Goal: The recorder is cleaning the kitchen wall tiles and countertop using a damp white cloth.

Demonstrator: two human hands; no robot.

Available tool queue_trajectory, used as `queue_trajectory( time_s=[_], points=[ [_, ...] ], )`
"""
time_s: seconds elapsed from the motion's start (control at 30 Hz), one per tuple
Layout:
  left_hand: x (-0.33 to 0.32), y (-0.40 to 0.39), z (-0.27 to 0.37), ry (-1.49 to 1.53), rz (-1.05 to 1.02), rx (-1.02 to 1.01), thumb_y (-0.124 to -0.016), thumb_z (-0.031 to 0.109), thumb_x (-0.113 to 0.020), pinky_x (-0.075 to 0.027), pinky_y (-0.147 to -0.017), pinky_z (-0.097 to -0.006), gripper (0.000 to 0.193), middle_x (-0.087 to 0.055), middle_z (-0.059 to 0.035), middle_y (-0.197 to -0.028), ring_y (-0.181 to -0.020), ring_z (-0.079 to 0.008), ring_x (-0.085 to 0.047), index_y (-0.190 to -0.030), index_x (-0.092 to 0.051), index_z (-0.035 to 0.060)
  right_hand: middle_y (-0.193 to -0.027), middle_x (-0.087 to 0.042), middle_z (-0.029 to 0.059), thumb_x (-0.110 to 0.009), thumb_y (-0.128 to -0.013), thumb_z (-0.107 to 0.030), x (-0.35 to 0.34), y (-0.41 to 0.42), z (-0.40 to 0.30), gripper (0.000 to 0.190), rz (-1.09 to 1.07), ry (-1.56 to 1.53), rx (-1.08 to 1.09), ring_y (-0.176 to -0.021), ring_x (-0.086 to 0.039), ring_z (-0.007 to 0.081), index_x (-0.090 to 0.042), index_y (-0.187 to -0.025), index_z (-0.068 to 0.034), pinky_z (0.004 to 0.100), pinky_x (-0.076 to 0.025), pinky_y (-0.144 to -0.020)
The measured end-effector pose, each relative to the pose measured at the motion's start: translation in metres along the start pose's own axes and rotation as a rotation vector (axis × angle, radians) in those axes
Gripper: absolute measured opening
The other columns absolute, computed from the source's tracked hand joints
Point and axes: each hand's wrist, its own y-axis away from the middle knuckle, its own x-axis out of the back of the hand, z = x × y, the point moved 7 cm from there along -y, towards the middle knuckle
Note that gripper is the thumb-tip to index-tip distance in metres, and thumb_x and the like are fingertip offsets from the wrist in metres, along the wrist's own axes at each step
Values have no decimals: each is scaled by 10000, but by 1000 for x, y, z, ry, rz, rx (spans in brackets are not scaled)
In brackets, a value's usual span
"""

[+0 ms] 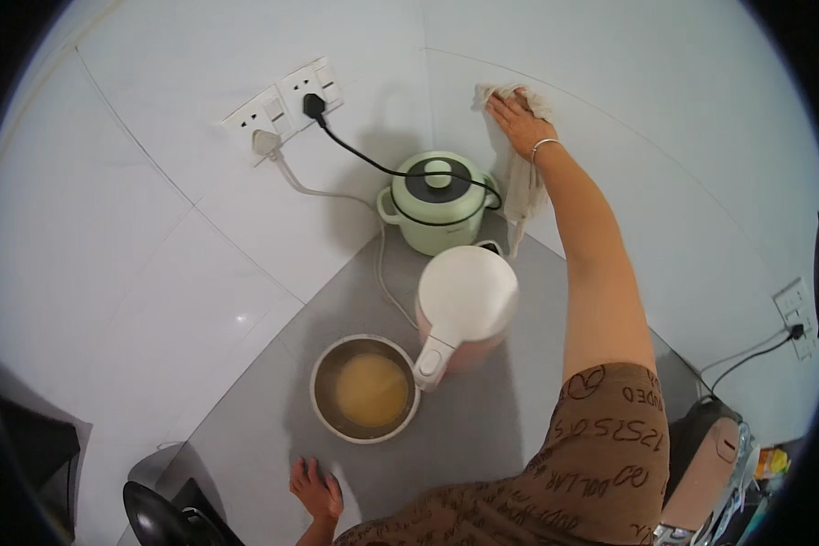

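Note:
My right hand (522, 126) presses a cream cloth (527, 188) against the tiled wall, and the rest of the cloth hangs below the wrist. Down on the grey countertop (246, 437), my left hand (316, 490) rests with thumb and fingers apart, holding nothing. Just beyond it stands a metal pot or bowl (326, 382) with cloudy yellowish liquid (372, 390) in it. An electric kettle (469, 293) with a white lid and pinkish body stands beside the bowl. Behind the kettle, in the corner, is a lidded light-green electric cooking pot (437, 228).
Wall sockets (283, 99) hold a black plug (314, 106) and a white plug (266, 142). The black cord (355, 153) crosses the green pot's lid; a white cord (382, 263) runs behind the kettle. A black pan (153, 515) lies lower left; a pinkish appliance (703, 471) stands right.

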Motion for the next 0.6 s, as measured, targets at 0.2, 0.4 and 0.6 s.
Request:
queue_trajectory(
  time_s=[0.2, 0.4, 0.6],
  points=[
    [0, 4, -3, -26, 22, -27, -849, 323, -443, -237, -997, -525, 455, -389, -227, -1300, -1217, -413, -329, -1180, -490, 15, -1119, -601, 130, -507, -814, -132, 61, -99, 11, 343, 241, -652, -448, -1074, -544, 304, -596, -1142, -92, 423, -422, -936],
    [-16, 0, 4, -18, -7, -67, -837, 317, -459, -233, -1002, -521, 447, -387, -220, -1304, -1222, -408, -324, -1177, -494, 29, -1229, -496, 224, -567, -773, -244, 122, -189, -17, 513, 1076, -1501, -508, -1176, -427, 365, -474, -1236, -44, 459, -318, -992],
    [2, 3, -2, -37, 22, -40, -801, 301, -489, -240, -999, -511, 457, -392, -212, -1306, -1215, -386, -340, -1175, -498, 38, -1095, -596, 162, -594, -744, -101, 117, -146, -112, 279, 619, -1450, -417, -1041, -547, 318, -635, -1019, -87, 393, -434, -904]
  ],
)
